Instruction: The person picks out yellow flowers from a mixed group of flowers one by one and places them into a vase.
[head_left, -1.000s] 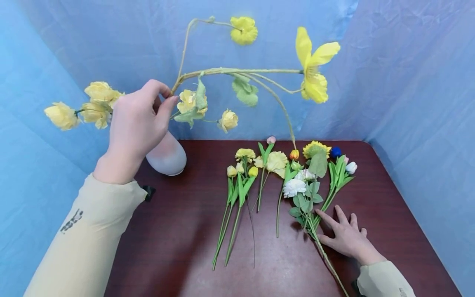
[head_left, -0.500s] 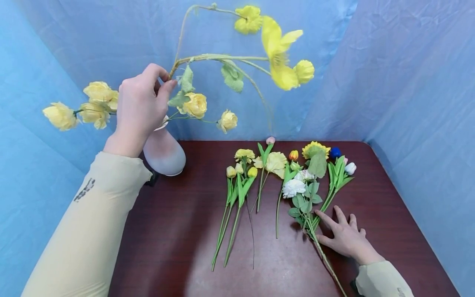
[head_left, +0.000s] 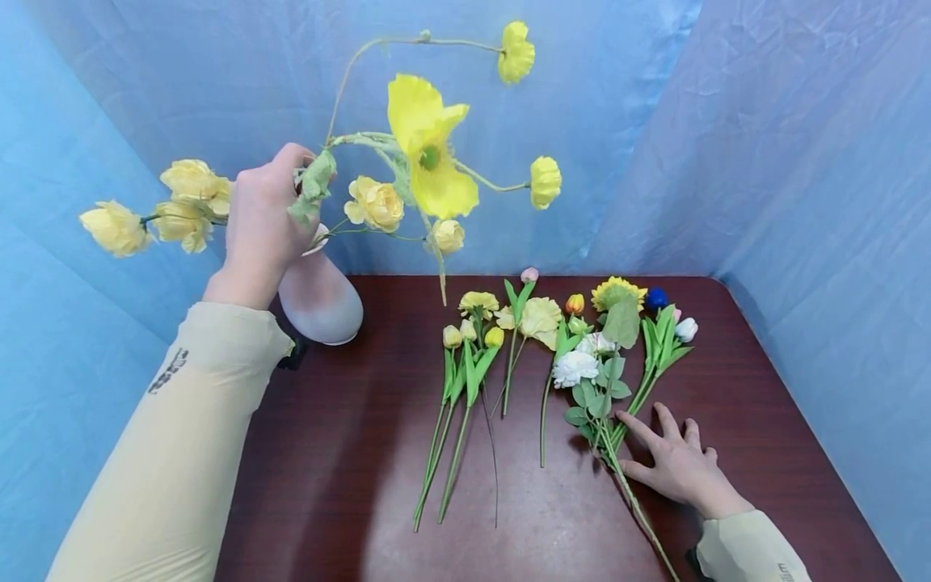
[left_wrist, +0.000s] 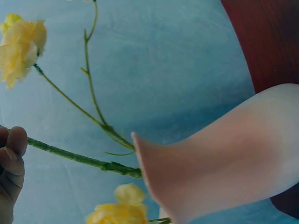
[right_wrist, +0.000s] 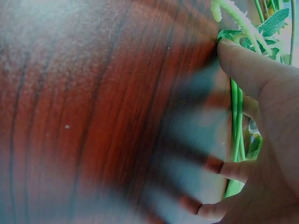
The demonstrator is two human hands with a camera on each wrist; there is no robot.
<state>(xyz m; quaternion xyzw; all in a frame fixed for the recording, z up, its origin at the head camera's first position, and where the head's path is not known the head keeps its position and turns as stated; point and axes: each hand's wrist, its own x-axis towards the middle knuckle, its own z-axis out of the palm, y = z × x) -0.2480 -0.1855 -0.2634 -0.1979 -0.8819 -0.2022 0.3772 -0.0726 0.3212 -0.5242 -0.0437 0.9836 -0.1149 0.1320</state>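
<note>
My left hand (head_left: 263, 218) grips a branching yellow poppy spray (head_left: 435, 190) above the vase (head_left: 322, 303). In the left wrist view, thumb and finger pinch its thick green stem (left_wrist: 74, 157), and the stem's lower end runs into the flared mouth of the pinkish-white vase (left_wrist: 224, 161). Pale yellow roses (head_left: 378, 204) stick out of the vase on both sides of the hand. My right hand (head_left: 684, 467) rests on the table with fingers spread, the fingertips at the green stems (head_left: 633, 404) of the flowers lying there.
Yellow tulips (head_left: 465, 356), a pink tulip (head_left: 529, 276), an orange tulip (head_left: 575, 304), white flowers (head_left: 576, 368), a sunflower (head_left: 617, 293) and a blue bloom (head_left: 657, 298) lie on the dark red-brown table (head_left: 305, 453). Blue cloth (head_left: 655, 162) hangs behind and beside it.
The poppy spray has turned and its large bloom has swung left and toward the camera. My left hand rose, then came down slightly. The right hand has stayed in place.
</note>
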